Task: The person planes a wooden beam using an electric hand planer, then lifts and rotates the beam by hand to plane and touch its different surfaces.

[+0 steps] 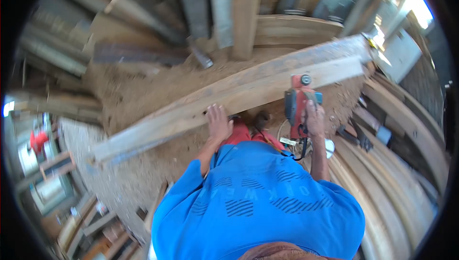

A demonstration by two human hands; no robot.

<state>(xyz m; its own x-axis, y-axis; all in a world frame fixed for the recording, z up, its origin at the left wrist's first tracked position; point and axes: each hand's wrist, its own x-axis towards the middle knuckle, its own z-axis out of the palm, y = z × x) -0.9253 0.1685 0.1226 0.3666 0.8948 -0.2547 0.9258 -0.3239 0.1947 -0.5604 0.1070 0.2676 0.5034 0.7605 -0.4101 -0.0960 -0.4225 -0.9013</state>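
A long wooden beam runs across the view, from lower left to upper right. My left hand lies on its near side, fingers stretched out over the wood. In my right hand is a red electric planer with a dark round knob at its front, gripped by the rear handle. The planer's front end overlaps the near edge of the beam toward the right; whether its base touches the wood, I cannot tell. A dark cord hangs from the back of the planer.
Sawdust-covered ground surrounds the beam. Upright planks lean at the back. Long boards lie stacked on the right, and wood offcuts lie at lower left. A white round object sits beside my right forearm.
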